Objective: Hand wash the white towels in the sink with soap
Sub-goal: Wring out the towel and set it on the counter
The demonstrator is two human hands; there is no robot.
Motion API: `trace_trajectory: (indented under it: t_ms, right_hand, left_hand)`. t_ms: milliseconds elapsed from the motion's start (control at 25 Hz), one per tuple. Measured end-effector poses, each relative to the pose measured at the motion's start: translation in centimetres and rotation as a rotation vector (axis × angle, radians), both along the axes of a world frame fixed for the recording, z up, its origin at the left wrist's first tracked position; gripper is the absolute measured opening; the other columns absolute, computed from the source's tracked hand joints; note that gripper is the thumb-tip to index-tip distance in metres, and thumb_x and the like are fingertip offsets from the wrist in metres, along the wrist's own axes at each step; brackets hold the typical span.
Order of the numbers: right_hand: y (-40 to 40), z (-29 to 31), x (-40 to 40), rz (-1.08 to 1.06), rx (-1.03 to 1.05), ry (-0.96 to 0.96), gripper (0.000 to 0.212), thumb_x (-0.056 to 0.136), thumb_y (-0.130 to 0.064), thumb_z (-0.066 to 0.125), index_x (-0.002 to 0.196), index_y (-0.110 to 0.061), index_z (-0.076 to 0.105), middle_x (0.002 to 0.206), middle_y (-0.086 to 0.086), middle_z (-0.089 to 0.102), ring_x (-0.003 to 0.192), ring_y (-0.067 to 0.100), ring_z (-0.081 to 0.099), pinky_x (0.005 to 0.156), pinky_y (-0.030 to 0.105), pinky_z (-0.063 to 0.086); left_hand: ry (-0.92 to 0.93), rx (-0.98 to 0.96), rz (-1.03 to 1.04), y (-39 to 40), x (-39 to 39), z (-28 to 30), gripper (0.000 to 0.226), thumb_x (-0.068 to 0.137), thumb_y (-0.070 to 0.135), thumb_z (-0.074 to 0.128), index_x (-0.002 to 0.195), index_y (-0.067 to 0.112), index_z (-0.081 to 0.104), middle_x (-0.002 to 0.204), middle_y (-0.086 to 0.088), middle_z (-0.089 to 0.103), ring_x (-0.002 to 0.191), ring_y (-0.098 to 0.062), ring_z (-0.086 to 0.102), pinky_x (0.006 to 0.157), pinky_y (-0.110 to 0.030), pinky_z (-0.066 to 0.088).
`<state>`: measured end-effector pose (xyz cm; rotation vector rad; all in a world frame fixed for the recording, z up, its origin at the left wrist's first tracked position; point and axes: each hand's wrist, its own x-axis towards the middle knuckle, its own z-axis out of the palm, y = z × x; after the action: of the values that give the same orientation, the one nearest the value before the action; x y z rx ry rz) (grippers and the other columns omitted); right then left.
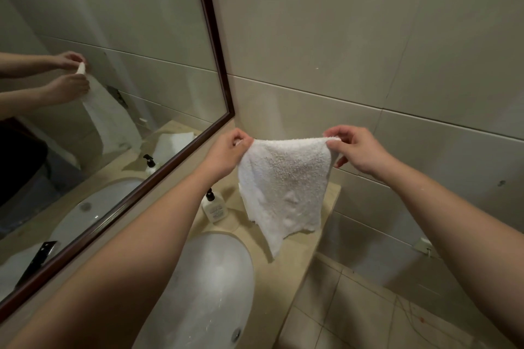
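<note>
Left hand [226, 150] and right hand [354, 150] each pinch a top corner of the soft white terry towel [283, 184], hanging limp above the oval white sink [209, 292], light, best gripped by corners

A beige stone desk [300, 249] runs along the tiled wall below the mirror, with an oval white sink [204, 292] sunk into its top. Just beyond the sink's far rim stands a white soap bottle [214, 208] with a black pump (upright, close to the mirror's frame).
</note>
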<state>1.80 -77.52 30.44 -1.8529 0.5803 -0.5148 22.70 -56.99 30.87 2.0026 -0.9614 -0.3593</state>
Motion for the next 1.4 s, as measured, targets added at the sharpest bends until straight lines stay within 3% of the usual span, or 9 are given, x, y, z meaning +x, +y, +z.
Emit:
trace_trajectory:
  t_ms: [120, 280, 440, 560, 720, 840, 1040, 1280, 1400]
  right_hand:
    - [-0.3, -0.6, 0.4, -0.044, 0.057, -0.006, 0.015, 0.097, 0.0, 0.054, 0.107, 0.004, 0.065, 0.087, 0.01, 0.065, 0.074, 0.019, 0.061, 0.067, 0.027, 0.061]
    - [-0.1, -1.4, 1.5, -0.124, 0.115, -0.008, 0.01, 0.098, -0.003, 0.054, 0.102, 0.001, 0.063, 0.093, 0.016, 0.06, 0.08, 0.023, 0.058, 0.067, 0.03, 0.061]
    - [-0.1, -2.2, 3.3, -0.226, 0.192, 0.016, 0.009, 0.098, -0.003, 0.055, 0.102, -0.002, 0.063, 0.085, 0.006, 0.061, 0.081, 0.022, 0.06, 0.087, 0.041, 0.057]
    - [0.0, -2.4, 4.5, -0.293, 0.157, 0.0, 0.01, 0.096, -0.004, 0.057, 0.099, -0.009, 0.065, 0.09, 0.007, 0.064, 0.088, 0.021, 0.062, 0.097, 0.043, 0.053]
    - [1.2, -2.2, 4.3, -0.353, 0.034, -0.112, 0.012, 0.094, -0.007, 0.058, 0.1, -0.013, 0.067, 0.096, 0.005, 0.065, 0.089, 0.014, 0.058, 0.081, 0.018, 0.048]
    - [3.1, -4.0, 3.1, -0.361, 0.024, -0.148, 0.013, 0.093, -0.006, 0.059, 0.099, -0.013, 0.068, 0.091, 0.002, 0.065, 0.083, 0.007, 0.056, 0.075, 0.011, 0.044]
    - [6.5, -10.4, 0.0, -0.377, 0.117, 0.018, 0.013, 0.086, 0.002, 0.061, 0.088, -0.007, 0.07, 0.087, 0.008, 0.067, 0.084, 0.014, 0.059, 0.081, 0.024, 0.045]
    - [9.1, -16.4, -3.1, -0.394, 0.173, 0.199, 0.016, 0.084, 0.001, 0.057, 0.076, -0.001, 0.071, 0.074, 0.013, 0.065, 0.075, 0.019, 0.056, 0.072, 0.031, 0.045]
    - [9.4, -19.3, -3.7, -0.41, 0.178, 0.308, 0.018, 0.084, -0.007, 0.06, 0.075, 0.003, 0.071, 0.071, 0.015, 0.065, 0.072, 0.018, 0.056, 0.075, 0.043, 0.053]
  left_hand:
    - [-0.008, -0.002, 0.003, 0.8, 0.7, -0.4, 0.01, 0.088, 0.028, 0.075, 0.084, 0.02, 0.071, 0.075, 0.007, 0.063, 0.064, -0.002, 0.054, 0.061, -0.012, 0.043]
    - [0.096, -0.018, 0.022, 1.0, 1.2, -0.9, 0.01, 0.085, 0.025, 0.079, 0.084, 0.019, 0.071, 0.074, -0.002, 0.062, 0.063, -0.012, 0.059, 0.053, -0.024, 0.055]
    - [0.223, -0.123, 0.141, 0.4, 1.3, -2.0, 0.009, 0.086, 0.02, 0.078, 0.085, 0.013, 0.072, 0.079, -0.006, 0.069, 0.078, -0.024, 0.07, 0.074, -0.03, 0.062]
    - [0.188, -0.162, 0.267, -0.2, 1.3, -2.9, 0.011, 0.084, 0.026, 0.079, 0.083, 0.016, 0.075, 0.082, -0.004, 0.073, 0.078, -0.018, 0.067, 0.077, -0.03, 0.055]
    - [0.153, -0.264, 0.282, 0.4, 0.6, -3.0, 0.012, 0.084, 0.027, 0.078, 0.084, 0.016, 0.074, 0.083, 0.0, 0.071, 0.073, -0.006, 0.059, 0.066, -0.014, 0.046]
    - [0.213, -0.247, 0.289, 1.9, -0.2, -4.8, 0.009, 0.084, 0.026, 0.078, 0.081, 0.019, 0.073, 0.08, 0.001, 0.069, 0.071, -0.006, 0.058, 0.067, -0.015, 0.047]
    - [0.294, -0.142, 0.267, 5.7, -2.8, -11.3, 0.006, 0.083, 0.021, 0.079, 0.082, 0.017, 0.075, 0.084, 0.002, 0.074, 0.083, -0.012, 0.065, 0.084, -0.029, 0.051]
    - [0.428, -0.018, 0.243, 9.5, -6.8, -17.3, 0.012, 0.085, 0.022, 0.078, 0.085, 0.01, 0.075, 0.078, -0.001, 0.073, 0.071, -0.013, 0.067, 0.081, -0.037, 0.058]
    - [0.454, 0.061, 0.261, 10.2, -7.6, -19.8, 0.016, 0.084, 0.023, 0.078, 0.086, 0.008, 0.075, 0.076, -0.004, 0.072, 0.071, -0.016, 0.067, 0.082, -0.043, 0.06]
